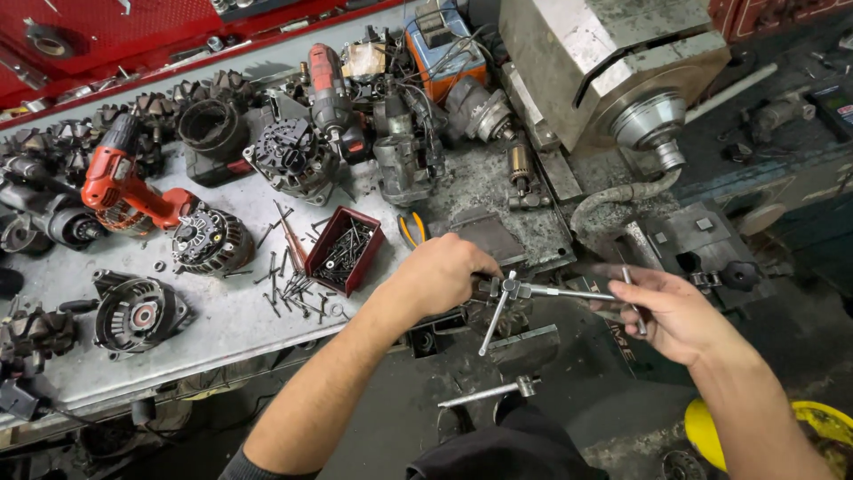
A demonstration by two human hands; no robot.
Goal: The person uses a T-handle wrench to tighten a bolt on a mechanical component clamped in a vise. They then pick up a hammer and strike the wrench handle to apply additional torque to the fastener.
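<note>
The left hand (440, 276) is clenched on a part at the vise (520, 342), the right hand (671, 316) pinches the T-handle wrench (533, 291) above it; a loose grip could let it slip off.

Left hand (440, 277) hides tool's (524, 291) head; yellow tub (813, 418) perhaps cropped.
</note>
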